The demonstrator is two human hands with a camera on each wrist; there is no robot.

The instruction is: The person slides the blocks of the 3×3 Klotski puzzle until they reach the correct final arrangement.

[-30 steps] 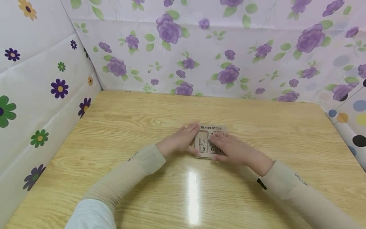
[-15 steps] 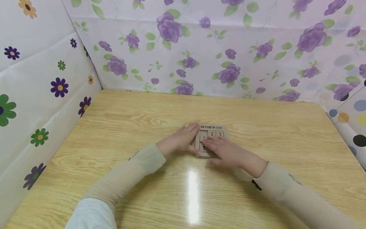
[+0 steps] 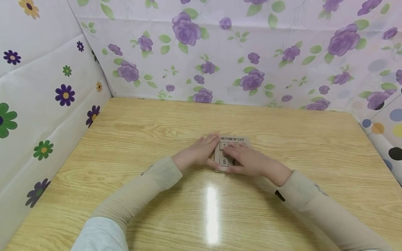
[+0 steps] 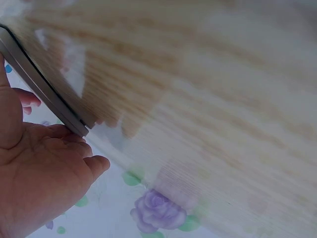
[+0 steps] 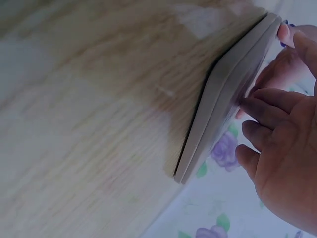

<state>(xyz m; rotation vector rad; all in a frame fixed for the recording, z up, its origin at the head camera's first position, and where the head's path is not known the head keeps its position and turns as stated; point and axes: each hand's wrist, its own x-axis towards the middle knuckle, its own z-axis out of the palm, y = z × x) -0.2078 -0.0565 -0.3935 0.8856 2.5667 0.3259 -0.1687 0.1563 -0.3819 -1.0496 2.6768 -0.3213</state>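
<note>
The right hand [image 3: 249,161] covers the right half of the board [image 3: 230,138], so whatever lies to the right of the 6 tile [image 3: 233,162] cannot be read. Two tiles in the far row show only their tops, digits covered, and the 1 tile [image 3: 223,144] is partly behind a fingertip. The table's near edge is cut off. Both wrist views show the board edge-on, its numbered face hardly visible.

The left hand [image 3: 199,151] lies palm down along the board's left side, fingers straight and close together, reaching to the far left corner; its thumb is spread well away, touching the near left corner. The right hand reaches in from the right, fingers nearly straight and slightly apart over the tiles, thumb at the board's near edge. How firmly either hand presses, I cannot tell.

The board lies flat on the table [image 3: 150,129], between the left and right edges and well in from the far edge. It is pale brown with rounded corners and dark characters along its far side. Between the 1 tile and the 5 tile [image 3: 224,162] is a bare space.
</note>
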